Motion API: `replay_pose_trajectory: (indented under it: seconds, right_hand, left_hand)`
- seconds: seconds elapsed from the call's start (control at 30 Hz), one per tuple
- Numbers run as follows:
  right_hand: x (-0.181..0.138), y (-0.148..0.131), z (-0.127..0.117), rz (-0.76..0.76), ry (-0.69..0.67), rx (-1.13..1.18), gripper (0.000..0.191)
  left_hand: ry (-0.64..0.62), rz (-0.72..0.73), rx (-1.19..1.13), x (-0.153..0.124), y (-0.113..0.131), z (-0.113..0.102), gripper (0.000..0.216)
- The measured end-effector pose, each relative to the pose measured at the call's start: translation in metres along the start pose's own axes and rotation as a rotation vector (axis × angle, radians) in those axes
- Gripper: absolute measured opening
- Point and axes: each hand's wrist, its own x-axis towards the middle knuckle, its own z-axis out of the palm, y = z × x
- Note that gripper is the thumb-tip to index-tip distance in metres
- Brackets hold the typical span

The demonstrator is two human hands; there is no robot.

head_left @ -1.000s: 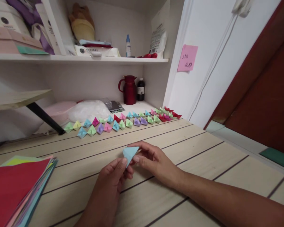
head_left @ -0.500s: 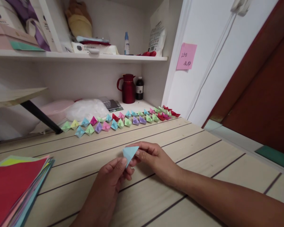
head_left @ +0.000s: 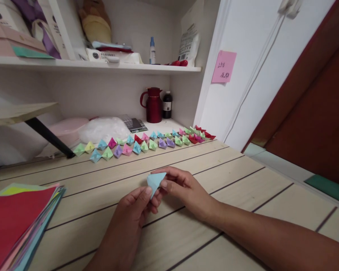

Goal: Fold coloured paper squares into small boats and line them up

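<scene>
Fingers of left hand (head_left: pixel 134 210) and right hand (head_left: pixel 183 187) pinch blue paper triangle (head_left: pixel 155 180) — tip pointing downward.

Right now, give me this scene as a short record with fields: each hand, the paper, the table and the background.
Left hand: pinches blue folded paper from below
Right hand: pinches the same piece from the right
Paper stack: coloured sheets, red on top, left edge of table
Folded pieces: two rows, many colours, far side of table
Behind: red jug, dark bottle beside it
Note: pink sticky note, upper right
</scene>
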Motion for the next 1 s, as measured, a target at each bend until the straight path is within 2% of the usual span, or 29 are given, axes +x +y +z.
replay_pose_trajectory:
  seconds: [0.33, 0.57, 0.73, 0.87, 0.93, 1.0]
  right_hand:
    - [0.001, -0.003, 0.002, -0.005, -0.033, 0.042, 0.028]
    - [-0.001, -0.003, 0.000, 0.021, 0.064, -0.077, 0.022]
    - [0.000, -0.002, 0.002, 0.046, 0.069, -0.116, 0.028]
    - [0.000, 0.000, 0.003, 0.081, 0.018, -0.125, 0.026]
    - [-0.001, -0.001, 0.003, 0.062, 0.050, -0.157, 0.022]
    - [-0.001, -0.001, 0.003, 0.020, 0.111, -0.184, 0.027]
  left_hand:
    - [-0.017, 0.000, 0.041, 0.000, 0.001, 0.000, 0.031]
    - [0.018, 0.077, 0.296, -0.001, -0.003, 0.004, 0.030]
    - [0.020, 0.118, 0.331, 0.001, -0.006, 0.005, 0.027]
    - [-0.027, 0.135, 0.409, 0.003, -0.009, 0.004, 0.029]
    - [-0.012, 0.160, 0.438, 0.002, -0.012, 0.004, 0.030]
    - [0.035, 0.190, 0.449, 0.002, -0.015, 0.005, 0.030]
